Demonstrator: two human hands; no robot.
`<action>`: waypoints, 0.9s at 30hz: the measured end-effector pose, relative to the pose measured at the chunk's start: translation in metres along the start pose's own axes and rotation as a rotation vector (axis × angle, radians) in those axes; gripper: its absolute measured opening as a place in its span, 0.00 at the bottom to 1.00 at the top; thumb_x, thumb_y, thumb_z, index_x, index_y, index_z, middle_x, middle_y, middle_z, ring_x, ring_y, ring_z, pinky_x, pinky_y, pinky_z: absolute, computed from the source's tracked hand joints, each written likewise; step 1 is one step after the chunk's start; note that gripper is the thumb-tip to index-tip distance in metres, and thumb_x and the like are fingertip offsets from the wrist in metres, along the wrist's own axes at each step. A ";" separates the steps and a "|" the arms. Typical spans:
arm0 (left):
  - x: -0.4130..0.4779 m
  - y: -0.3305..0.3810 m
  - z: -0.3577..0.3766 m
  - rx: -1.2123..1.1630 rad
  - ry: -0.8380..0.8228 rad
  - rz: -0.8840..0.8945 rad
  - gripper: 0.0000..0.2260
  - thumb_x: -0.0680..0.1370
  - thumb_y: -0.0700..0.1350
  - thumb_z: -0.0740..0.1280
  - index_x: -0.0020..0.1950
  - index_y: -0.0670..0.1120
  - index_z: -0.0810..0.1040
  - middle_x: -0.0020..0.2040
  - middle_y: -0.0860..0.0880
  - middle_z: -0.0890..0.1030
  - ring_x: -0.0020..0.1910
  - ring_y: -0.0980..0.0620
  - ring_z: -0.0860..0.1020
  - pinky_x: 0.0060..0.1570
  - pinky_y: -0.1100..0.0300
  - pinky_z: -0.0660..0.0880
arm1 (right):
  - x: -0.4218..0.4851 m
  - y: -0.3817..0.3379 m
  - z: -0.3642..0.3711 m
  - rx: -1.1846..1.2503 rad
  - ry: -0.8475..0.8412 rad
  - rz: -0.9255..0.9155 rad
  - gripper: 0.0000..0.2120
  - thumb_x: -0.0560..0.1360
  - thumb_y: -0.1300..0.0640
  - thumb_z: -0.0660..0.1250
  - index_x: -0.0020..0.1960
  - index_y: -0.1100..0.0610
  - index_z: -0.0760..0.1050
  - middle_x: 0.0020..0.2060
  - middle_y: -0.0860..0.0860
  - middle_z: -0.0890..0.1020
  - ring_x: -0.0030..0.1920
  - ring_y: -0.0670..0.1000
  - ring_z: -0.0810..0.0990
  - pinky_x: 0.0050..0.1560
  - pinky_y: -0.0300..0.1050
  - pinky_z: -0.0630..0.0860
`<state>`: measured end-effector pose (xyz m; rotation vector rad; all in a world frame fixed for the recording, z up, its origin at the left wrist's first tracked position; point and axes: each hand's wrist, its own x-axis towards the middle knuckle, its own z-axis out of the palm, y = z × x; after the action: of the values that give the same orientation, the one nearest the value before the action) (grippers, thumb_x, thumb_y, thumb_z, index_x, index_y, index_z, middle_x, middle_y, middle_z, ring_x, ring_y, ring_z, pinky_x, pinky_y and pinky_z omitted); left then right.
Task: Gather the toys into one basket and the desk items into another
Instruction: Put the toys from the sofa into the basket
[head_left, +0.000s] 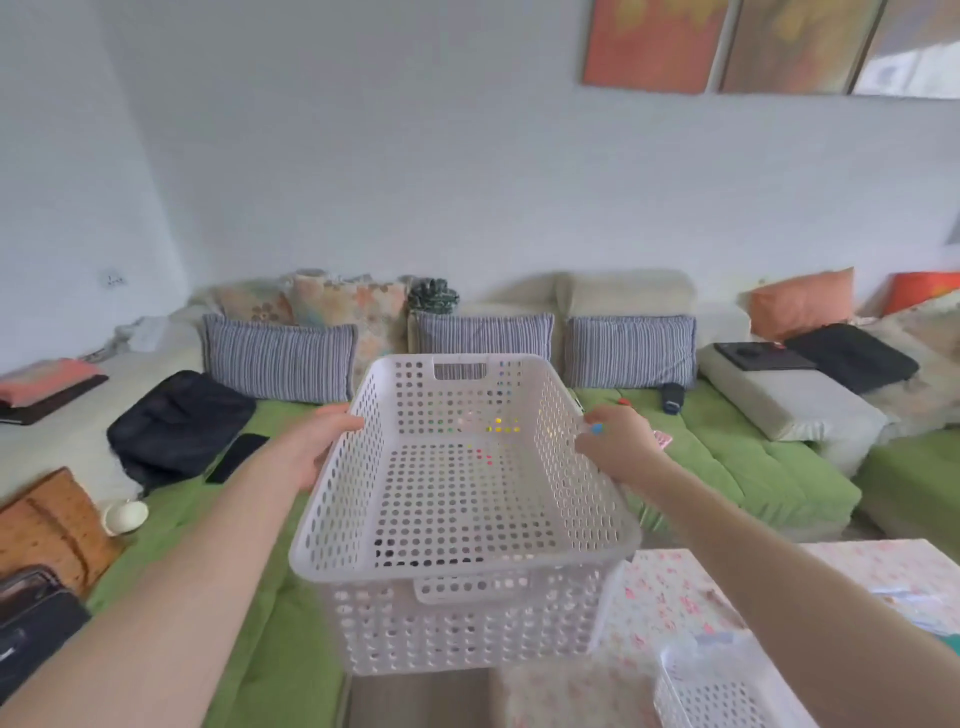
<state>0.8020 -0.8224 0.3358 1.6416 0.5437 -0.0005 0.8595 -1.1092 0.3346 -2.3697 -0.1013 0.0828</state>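
The white perforated basket (462, 499) fills the centre of the frame and blocks the green seat (727, 467) behind and below it. At left, a black bag (176, 421) and a black phone (236, 457) take up the seat, with bare green below them. Right of centre the seat lies open up to a small black object (672, 397). At lower right, a floral-clothed table (675, 597) and a second basket (727, 691) close off the near side.
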 end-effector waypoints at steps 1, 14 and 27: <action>0.001 0.012 -0.018 0.006 -0.027 0.037 0.10 0.79 0.37 0.56 0.50 0.46 0.76 0.43 0.43 0.79 0.41 0.46 0.77 0.44 0.52 0.74 | 0.001 -0.018 0.001 0.019 0.020 0.000 0.16 0.74 0.64 0.61 0.61 0.61 0.73 0.43 0.56 0.76 0.28 0.48 0.71 0.25 0.39 0.63; 0.061 0.076 -0.103 0.202 -0.108 0.283 0.19 0.78 0.33 0.55 0.69 0.39 0.66 0.60 0.39 0.75 0.51 0.43 0.76 0.53 0.48 0.71 | 0.046 -0.118 0.023 0.029 0.069 -0.015 0.12 0.74 0.65 0.61 0.56 0.64 0.74 0.44 0.56 0.76 0.29 0.49 0.71 0.25 0.36 0.66; 0.221 0.093 -0.096 0.096 -0.031 0.279 0.19 0.77 0.35 0.59 0.67 0.43 0.70 0.56 0.42 0.79 0.51 0.45 0.78 0.59 0.44 0.71 | 0.220 -0.126 0.058 0.090 0.056 -0.042 0.09 0.73 0.63 0.63 0.51 0.65 0.76 0.40 0.55 0.77 0.30 0.49 0.71 0.27 0.38 0.68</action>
<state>0.9999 -0.6601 0.3696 1.7971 0.2912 0.1559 1.0668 -0.9576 0.3740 -2.2765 -0.1174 0.0004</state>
